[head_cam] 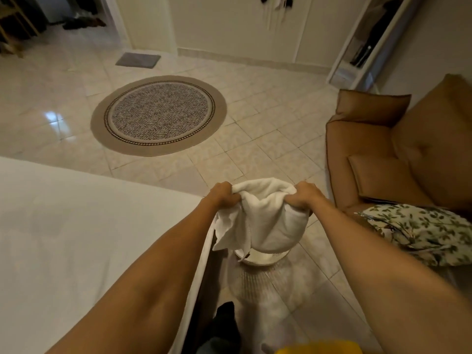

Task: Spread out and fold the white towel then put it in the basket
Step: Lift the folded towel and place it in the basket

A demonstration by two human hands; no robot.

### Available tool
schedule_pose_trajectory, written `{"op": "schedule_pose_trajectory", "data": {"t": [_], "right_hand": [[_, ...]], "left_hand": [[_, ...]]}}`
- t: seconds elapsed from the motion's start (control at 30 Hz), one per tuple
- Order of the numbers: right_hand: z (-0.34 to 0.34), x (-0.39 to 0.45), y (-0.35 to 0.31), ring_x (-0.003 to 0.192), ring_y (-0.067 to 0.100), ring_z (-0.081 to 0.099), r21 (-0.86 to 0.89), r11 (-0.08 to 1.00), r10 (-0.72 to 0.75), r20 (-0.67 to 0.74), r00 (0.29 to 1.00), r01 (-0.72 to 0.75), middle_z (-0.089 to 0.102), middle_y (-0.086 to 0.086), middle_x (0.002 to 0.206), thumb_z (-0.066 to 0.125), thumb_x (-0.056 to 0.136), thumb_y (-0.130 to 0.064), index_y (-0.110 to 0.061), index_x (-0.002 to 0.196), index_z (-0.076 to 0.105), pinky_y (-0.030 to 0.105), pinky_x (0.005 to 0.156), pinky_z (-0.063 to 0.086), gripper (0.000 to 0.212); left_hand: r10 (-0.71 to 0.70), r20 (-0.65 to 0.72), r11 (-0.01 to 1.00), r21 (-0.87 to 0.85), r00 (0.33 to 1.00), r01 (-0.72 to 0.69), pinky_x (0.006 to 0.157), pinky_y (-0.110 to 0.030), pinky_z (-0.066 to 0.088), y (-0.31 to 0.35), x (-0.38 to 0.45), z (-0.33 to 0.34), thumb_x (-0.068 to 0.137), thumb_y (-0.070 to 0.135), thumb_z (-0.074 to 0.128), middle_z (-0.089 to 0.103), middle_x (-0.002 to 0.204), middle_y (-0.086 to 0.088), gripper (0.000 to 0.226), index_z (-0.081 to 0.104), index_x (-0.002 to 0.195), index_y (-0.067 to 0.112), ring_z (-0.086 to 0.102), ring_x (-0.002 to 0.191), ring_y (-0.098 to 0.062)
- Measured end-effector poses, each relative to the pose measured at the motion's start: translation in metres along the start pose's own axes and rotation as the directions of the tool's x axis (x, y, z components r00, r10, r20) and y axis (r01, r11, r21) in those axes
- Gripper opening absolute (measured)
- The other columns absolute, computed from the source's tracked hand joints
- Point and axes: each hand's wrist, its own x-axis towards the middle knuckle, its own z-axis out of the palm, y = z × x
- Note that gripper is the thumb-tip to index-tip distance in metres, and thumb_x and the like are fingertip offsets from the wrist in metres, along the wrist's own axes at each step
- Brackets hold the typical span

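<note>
Gripping the bunched white towel [265,215] from both sides, the person holds it in the air just past 6 o'clock of the view's centre: the left hand [224,196] has its fingers curled tight into the cloth at the towel's 9 o'clock edge, and the right hand [305,196] is clenched on a fold at its 3 o'clock edge. The towel sags between them in a rounded pouch, with a loose corner hanging at its 7 o'clock. Directly beneath it, at the towel's 6 o'clock, sits the white basket [260,259]; only a crescent of its rim and inside shows, the rest being hidden by the cloth, and whether the towel touches it cannot be told. No writing, brand or label can be read anywhere. A white bed [76,238] fills the 8 o'clock part of the view, cut off by the left and bottom edges. A round patterned rug [158,114] lies on the tiled floor at 11 o'clock, with a small grey mat [138,60] beyond it. A tan sofa [408,154] at 3 o'clock is cut by the right edge, with a leaf-print pillow [419,233] at its near end. At the bottom edge, a yellow shape [319,348] and a dark one [224,320] are too cropped to identify.
</note>
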Motion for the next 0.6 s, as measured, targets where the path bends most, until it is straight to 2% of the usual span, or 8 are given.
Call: {"op": "schedule_pose_trajectory", "data": {"t": [0.07,0.17,0.33,0.43,0.5,0.57,0.6], "right_hand": [[0.006,0.023,-0.004,0.088,0.035,0.059,0.062,0.996,0.070,-0.002,0.998,-0.070,0.060,0.016,0.111,0.058,0.073,-0.037,-0.008,0.110,0.059,0.041,0.072,0.057,0.047],[0.024,0.059,-0.008,0.096,0.035,0.061,0.182,0.970,0.167,-0.008,0.986,-0.163,0.061,0.016,0.113,0.057,0.077,-0.035,-0.007,0.111,0.061,0.033,0.068,0.052,0.045],[0.056,0.102,-0.006,0.101,0.035,0.061,0.426,0.841,0.362,0.011,0.932,-0.332,0.062,0.017,0.116,0.058,0.084,-0.031,-0.004,0.114,0.061,0.029,0.067,0.048,0.040],[0.071,0.116,-0.002,0.106,0.034,0.059,0.547,0.757,0.416,0.018,0.909,-0.357,0.062,0.016,0.118,0.054,0.085,-0.028,-0.008,0.116,0.062,0.030,0.077,0.048,0.037],[0.080,0.124,0.006,0.106,0.033,0.058,0.604,0.709,0.439,0.024,0.898,-0.363,0.061,0.015,0.120,0.052,0.086,-0.027,-0.010,0.116,0.061,0.030,0.078,0.046,0.036],[0.090,0.130,0.017,0.103,0.032,0.057,0.649,0.663,0.455,0.046,0.890,-0.373,0.060,0.014,0.118,0.052,0.087,-0.026,-0.012,0.115,0.060,0.029,0.076,0.044,0.032],[0.095,0.131,0.023,0.098,0.030,0.057,0.682,0.632,0.455,0.058,0.889,-0.368,0.061,0.012,0.114,0.052,0.087,-0.024,-0.012,0.113,0.059,0.030,0.076,0.044,0.030]], "left_hand": [[-0.043,0.011,0.996,-0.076,0.999,0.043,0.084,-0.034,0.046,0.005,0.027,0.007,0.094,0.032,0.048,0.061,0.121,-0.020,0.043,0.055,0.121,-0.001,0.058,0.102,-0.031],[-0.102,0.031,0.972,-0.210,0.994,0.106,0.086,-0.036,0.048,0.009,0.065,0.021,0.095,0.033,0.046,0.061,0.121,-0.021,0.045,0.054,0.122,-0.003,0.059,0.108,-0.035],[-0.204,0.096,0.873,-0.432,0.974,0.226,0.091,-0.038,0.048,0.024,0.102,0.052,0.097,0.030,0.042,0.058,0.125,-0.024,0.047,0.052,0.124,-0.007,0.056,0.114,-0.037],[-0.285,0.180,0.737,-0.587,0.942,0.335,0.096,-0.038,0.047,0.034,0.111,0.072,0.098,0.030,0.039,0.057,0.127,-0.019,0.047,0.049,0.129,-0.004,0.055,0.116,-0.035],[-0.301,0.285,0.613,-0.673,0.910,0.413,0.098,-0.040,0.048,0.034,0.117,0.089,0.095,0.033,0.042,0.059,0.125,-0.015,0.046,0.052,0.128,0.002,0.056,0.113,-0.032],[-0.306,0.385,0.477,-0.730,0.871,0.490,0.096,-0.044,0.051,0.033,0.122,0.106,0.089,0.040,0.047,0.065,0.113,-0.012,0.047,0.059,0.121,0.007,0.061,0.104,-0.030],[-0.307,0.396,0.447,-0.743,0.865,0.498,0.095,-0.045,0.052,0.032,0.126,0.116,0.086,0.042,0.048,0.067,0.108,-0.010,0.048,0.061,0.118,0.010,0.062,0.101,-0.029]]}}
